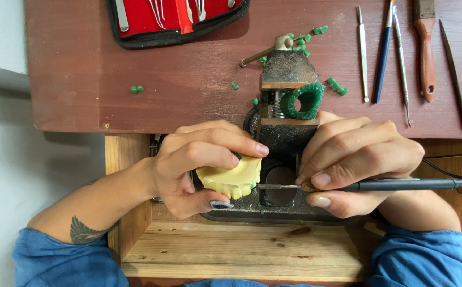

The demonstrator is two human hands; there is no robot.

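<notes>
Pinching a pale yellow, scallop-edged wax piece (231,179) between thumb and curled fingers, the left hand (199,167) steadies it over a dark metal bench vise (284,138), likely so its right edge faces the tool. The right hand (356,165) closes pen-style on a slim black-handled carving tool (401,184), tip touching that edge for fine control. Clamped farther away sits a green wax ring (304,101); green shavings (300,42) scatter beyond. Metal picks and files (401,58) lie far right, a red tool case (172,18) far left.

A red tool case (178,18) and green wax ring (302,101) lie on the bench.
</notes>
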